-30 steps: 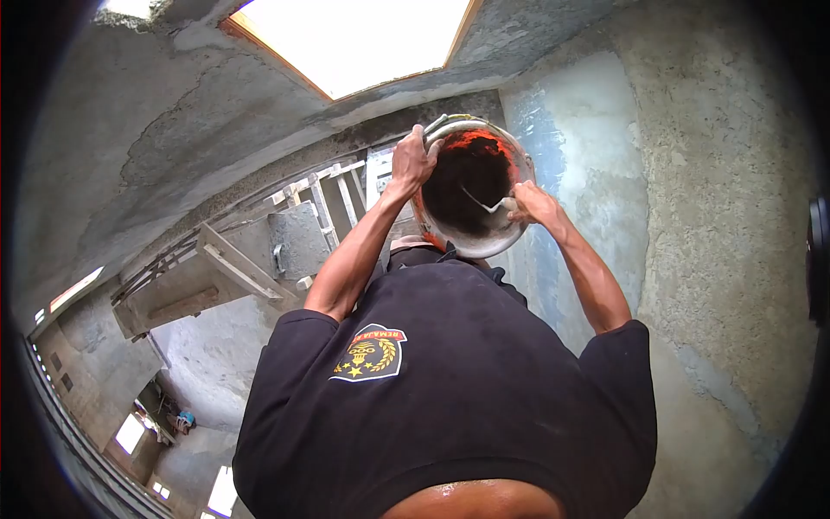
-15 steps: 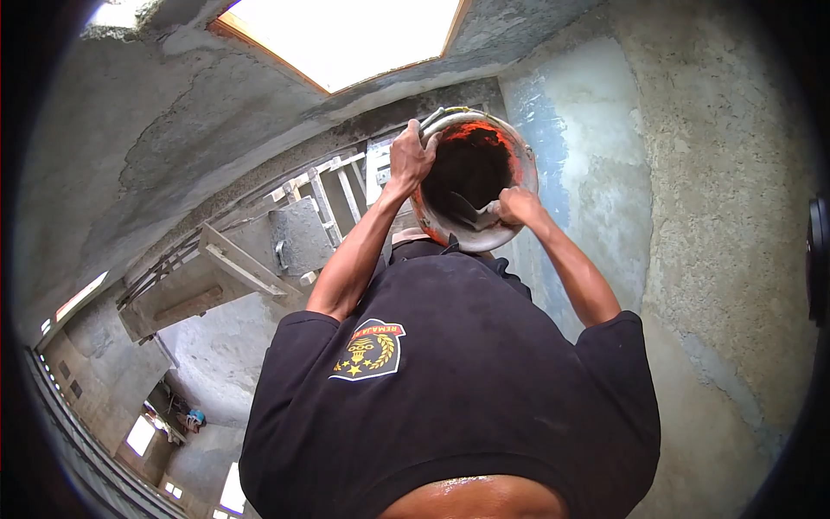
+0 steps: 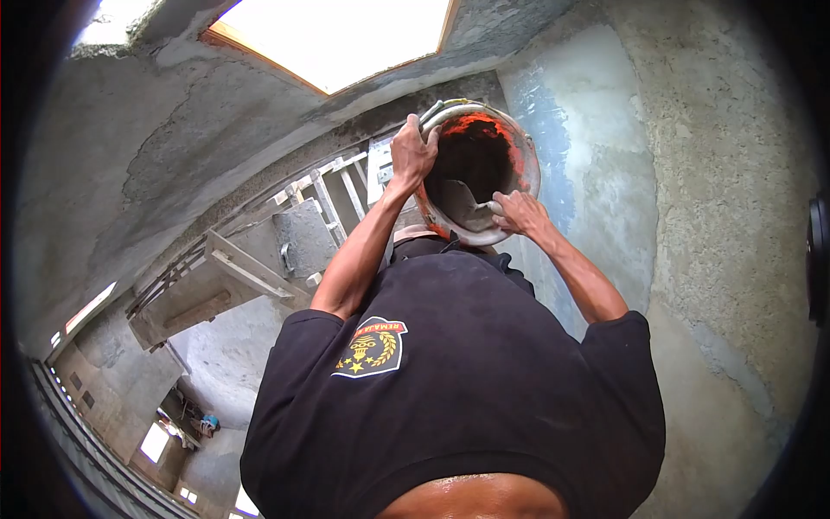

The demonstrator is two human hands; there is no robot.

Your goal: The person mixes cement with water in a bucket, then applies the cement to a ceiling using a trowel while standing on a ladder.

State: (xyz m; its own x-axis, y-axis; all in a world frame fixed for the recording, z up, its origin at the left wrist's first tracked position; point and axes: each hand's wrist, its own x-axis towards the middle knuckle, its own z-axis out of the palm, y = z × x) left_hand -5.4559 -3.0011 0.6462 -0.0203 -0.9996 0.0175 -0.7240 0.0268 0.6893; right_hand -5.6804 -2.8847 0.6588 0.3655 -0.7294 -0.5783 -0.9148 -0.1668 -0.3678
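Observation:
A bucket with an orange-stained, mortar-smeared inside is tilted so its mouth faces me. My left hand is closed on its upper left rim, the thumb over the edge; a grey bar, perhaps the bucket's handle, shows beside the fingers. Closed round the handle of a trowel is my right hand, at the lower right of the bucket's mouth. The trowel's grey blade lies inside the bucket, near the lower wall. Deep shadow hides most of the bucket's contents.
Left of the bucket stand a wooden frame and a grey-coated board with a handle. A plank structure extends further left. Plastered walls rise on the right, and a bright window opening is at the top.
The trowel blade has turned and shows more of its flat face inside the bucket. My right hand has shifted slightly down, its fingers repositioned. My left hand stays on the rim.

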